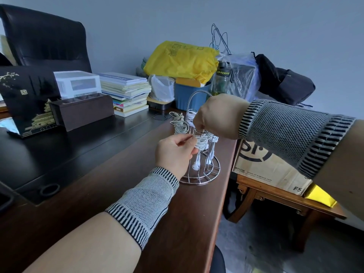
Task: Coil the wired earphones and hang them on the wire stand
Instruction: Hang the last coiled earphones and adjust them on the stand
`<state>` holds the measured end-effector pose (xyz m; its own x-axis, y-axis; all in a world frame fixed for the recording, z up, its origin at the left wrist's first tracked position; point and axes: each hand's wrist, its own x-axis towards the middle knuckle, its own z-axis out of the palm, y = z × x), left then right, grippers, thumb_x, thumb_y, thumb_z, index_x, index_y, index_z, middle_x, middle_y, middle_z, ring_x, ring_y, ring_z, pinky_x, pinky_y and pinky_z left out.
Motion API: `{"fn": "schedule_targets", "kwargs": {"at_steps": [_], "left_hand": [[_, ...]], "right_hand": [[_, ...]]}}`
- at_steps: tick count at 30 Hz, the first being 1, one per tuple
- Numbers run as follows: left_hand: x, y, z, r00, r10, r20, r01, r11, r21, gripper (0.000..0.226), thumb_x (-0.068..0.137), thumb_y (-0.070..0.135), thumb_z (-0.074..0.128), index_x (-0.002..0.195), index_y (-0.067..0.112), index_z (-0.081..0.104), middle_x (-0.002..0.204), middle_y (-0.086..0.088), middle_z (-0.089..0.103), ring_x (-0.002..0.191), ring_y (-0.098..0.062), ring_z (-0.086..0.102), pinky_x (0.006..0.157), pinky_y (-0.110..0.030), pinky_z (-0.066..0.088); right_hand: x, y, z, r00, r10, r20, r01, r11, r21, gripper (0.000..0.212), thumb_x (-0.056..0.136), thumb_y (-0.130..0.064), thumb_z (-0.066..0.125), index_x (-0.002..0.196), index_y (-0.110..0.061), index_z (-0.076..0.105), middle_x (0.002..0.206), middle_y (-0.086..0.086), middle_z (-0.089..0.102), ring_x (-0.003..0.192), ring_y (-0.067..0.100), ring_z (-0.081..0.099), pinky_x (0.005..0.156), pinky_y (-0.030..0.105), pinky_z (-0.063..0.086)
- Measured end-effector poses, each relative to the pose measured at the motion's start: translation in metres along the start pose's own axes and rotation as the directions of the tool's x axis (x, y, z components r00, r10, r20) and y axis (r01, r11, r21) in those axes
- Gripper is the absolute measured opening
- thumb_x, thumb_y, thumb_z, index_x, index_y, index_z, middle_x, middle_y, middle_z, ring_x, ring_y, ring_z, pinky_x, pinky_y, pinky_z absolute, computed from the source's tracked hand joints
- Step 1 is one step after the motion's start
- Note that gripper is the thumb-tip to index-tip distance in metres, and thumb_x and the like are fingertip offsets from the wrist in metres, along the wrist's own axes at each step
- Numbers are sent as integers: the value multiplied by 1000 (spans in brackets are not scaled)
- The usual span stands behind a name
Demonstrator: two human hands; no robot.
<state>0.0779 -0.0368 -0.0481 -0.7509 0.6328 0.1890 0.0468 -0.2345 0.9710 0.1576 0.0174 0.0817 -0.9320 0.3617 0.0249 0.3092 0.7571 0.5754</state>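
While both my hands work at one hook, the wooden desk [110,194] spreads beneath the grip. Wire stand [201,174] sits directly under it, near the desk's edge. My right hand [214,117] comes from above, fingers curled, pinching at the hook top. My left hand [175,150] pinches the coiled earphones [201,141] from the side. Earbuds [196,166] dangle just below the grip. More white coils [180,125] hang just behind it.

Shiny metal wire stand [204,174], glossy wooden desk [118,184], knitted sleeves [145,205]
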Motion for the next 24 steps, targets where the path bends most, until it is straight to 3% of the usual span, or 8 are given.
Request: {"fn": "schedule_targets", "kwargs": {"at_steps": [4,7,11,15,19,24], "left_hand": [[0,0,-1,1000,1,-2,-1,1000,2,5,89,11,69,90,15,70,70,3,69,58,-2,67,60,-18,57],[1,-1,0,1000,2,-9,-2,1000,23,4,88,13,69,88,16,71,69,3,70,60,-3,68,63,-21,58],[2,-2,0,1000,4,-11,-4,1000,30,14,88,14,69,78,24,68,68,4,69,61,-4,69,61,-20,56],[2,-2,0,1000,-4,-13,5,999,38,6,89,13,68,91,16,73,73,3,72,65,-6,71,62,-20,56],[3,-3,1,1000,0,-8,0,999,51,9,89,10,67,92,11,75,71,1,73,63,-6,70,65,-23,58],[4,-6,0,999,36,-11,-34,995,93,15,86,16,70,79,28,74,73,3,75,68,-14,73,74,-35,61]], "right_hand": [[-2,2,7,996,-62,-57,71,980,186,25,93,-10,47,102,-24,66,73,-13,47,83,15,53,72,25,41],[-8,4,12,992,-17,-129,62,932,356,23,86,-8,51,99,-22,64,86,-9,62,89,19,62,82,33,51],[-17,2,21,990,-42,-138,102,880,465,29,79,-5,56,101,-23,52,94,-3,66,85,19,63,79,38,53],[-23,1,42,963,52,-265,103,836,539,24,80,-14,67,101,-19,57,87,-6,64,78,15,62,75,30,52],[-23,-12,68,868,210,-450,99,814,572,12,83,-10,66,94,-11,62,84,1,65,74,20,61,71,32,50],[-23,-23,91,722,449,-527,71,709,702,21,78,0,65,97,-9,65,103,5,58,70,15,61,69,26,49]]}}
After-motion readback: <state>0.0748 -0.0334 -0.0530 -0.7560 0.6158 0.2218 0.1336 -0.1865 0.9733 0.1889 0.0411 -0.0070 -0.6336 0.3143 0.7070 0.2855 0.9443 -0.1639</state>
